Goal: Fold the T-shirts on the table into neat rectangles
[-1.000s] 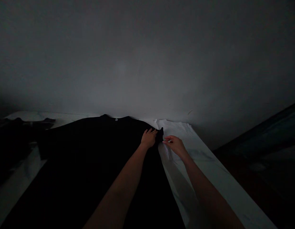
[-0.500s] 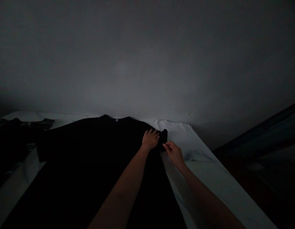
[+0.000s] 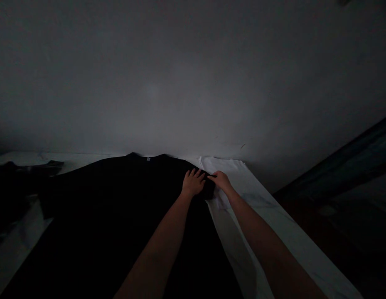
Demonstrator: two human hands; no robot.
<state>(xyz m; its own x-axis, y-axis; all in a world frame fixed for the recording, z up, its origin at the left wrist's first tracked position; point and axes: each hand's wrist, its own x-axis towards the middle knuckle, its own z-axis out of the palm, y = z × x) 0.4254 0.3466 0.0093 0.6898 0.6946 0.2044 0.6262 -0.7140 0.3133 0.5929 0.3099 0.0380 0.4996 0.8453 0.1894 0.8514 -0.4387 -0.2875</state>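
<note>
A black T-shirt (image 3: 118,207) lies spread out, its collar toward the wall and a small pale label at the neck. My left hand (image 3: 193,182) rests flat on the shirt near the right-hand shoulder, fingers spread. Just right of it, my right hand (image 3: 220,180) pinches the outer edge of the short sleeve (image 3: 209,191) between thumb and fingers. Under and beside that sleeve is a folded white cloth (image 3: 224,162), partly covered by the shirt and my right hand.
A white marble-patterned table (image 3: 274,220) carries the clothing and meets a grey wall (image 3: 180,83) at the back. Another dark garment (image 3: 12,182) lies at the left. The table's right edge drops to a dark floor area. The light is dim.
My right hand has moved up along the sleeve edge, closer to my left hand. The sleeve's turned-up outer corner now lies flatter. My left hand stays on the shoulder; the view has shifted slightly.
</note>
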